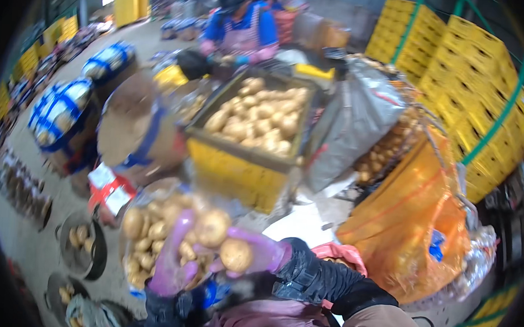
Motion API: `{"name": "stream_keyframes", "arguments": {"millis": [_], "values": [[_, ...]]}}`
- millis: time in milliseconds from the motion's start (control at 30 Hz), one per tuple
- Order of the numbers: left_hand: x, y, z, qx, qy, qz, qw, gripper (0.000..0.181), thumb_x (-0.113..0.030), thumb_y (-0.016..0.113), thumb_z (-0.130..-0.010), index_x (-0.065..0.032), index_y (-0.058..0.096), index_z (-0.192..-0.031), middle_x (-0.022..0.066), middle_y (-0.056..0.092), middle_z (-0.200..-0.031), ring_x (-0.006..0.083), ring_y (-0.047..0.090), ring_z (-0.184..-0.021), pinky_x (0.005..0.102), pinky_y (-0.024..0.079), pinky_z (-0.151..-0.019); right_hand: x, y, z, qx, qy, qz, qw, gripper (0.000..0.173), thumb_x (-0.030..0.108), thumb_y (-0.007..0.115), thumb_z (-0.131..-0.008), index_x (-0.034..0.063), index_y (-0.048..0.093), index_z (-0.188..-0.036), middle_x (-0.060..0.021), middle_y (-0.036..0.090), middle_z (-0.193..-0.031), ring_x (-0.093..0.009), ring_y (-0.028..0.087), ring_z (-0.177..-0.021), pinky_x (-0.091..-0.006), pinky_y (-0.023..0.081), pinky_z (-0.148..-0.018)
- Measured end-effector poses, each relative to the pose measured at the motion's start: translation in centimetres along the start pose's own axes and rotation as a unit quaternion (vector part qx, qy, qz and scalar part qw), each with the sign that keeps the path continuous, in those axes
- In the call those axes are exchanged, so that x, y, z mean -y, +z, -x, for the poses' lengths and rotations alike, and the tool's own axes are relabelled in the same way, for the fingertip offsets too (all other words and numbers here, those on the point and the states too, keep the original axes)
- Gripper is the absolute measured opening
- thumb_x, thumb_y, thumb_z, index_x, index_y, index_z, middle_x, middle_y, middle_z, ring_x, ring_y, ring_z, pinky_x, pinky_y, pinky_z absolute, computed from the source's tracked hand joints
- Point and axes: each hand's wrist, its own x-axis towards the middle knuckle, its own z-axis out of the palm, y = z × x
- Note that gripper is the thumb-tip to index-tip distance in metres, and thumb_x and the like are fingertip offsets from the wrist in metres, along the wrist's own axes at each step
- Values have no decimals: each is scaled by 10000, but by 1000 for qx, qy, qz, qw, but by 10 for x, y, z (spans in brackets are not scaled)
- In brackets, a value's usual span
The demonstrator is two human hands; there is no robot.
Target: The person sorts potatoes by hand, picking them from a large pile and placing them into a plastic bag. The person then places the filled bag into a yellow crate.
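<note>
My left hand [177, 255], in a purple rubber glove, is over an open bag or sack of potatoes [143, 232], its fingers spread among or above them; blur hides whether it grips any. My right hand [256, 251], gloved alike, holds a round potato [235, 255] near its fingers and thumb. Another large potato [212, 227] lies between the hands; which hand touches it, if either, is unclear. Beyond the bag stands a yellow plastic crate [239, 171] heaped with potatoes [265, 114].
Pots with potatoes [81, 247] stand at left, near strapped, filled containers [62, 113] and an open brown container [155, 134]. An orange sack [402, 217] and stacked yellow crates [473, 95] are at right. A person in blue [241, 32] works beyond the crate.
</note>
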Motion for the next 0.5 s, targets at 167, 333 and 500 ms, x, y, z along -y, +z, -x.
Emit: {"name": "stream_keyframes", "arguments": {"millis": [167, 333, 500], "values": [[2, -9, 15, -151, -1, -98, 984, 609, -228, 565, -887, 28, 332, -1389, 174, 390, -1416, 273, 363, -1326, 390, 245, -1116, 124, 94, 55, -57, -322, 75, 942, 555, 464, 534, -886, 98, 423, -1288, -145, 561, -1153, -247, 631, -849, -369, 560, -643], [10, 7, 14, -164, 6, -10, 986, 504, -142, 526, -890, 18, 396, -1350, 158, 453, -1365, 261, 415, -1289, 376, 294, -1092, 357, 127, 187, -132, -496, -12, 858, 655, 403, 638, -833, -16, 412, -1283, -241, 448, -1276, -399, 539, -1064, -493, 494, -910], [32, -24, 35, -201, -40, -94, 974, 442, -155, 524, -913, 19, 442, -1312, 138, 491, -1321, 244, 448, -1253, 369, 320, -1075, 391, 132, 218, -188, -671, 67, 714, 610, 274, 588, -873, -27, 326, -1334, -255, 401, -1331, -417, 462, -1192, -511, 415, -1011]]}}
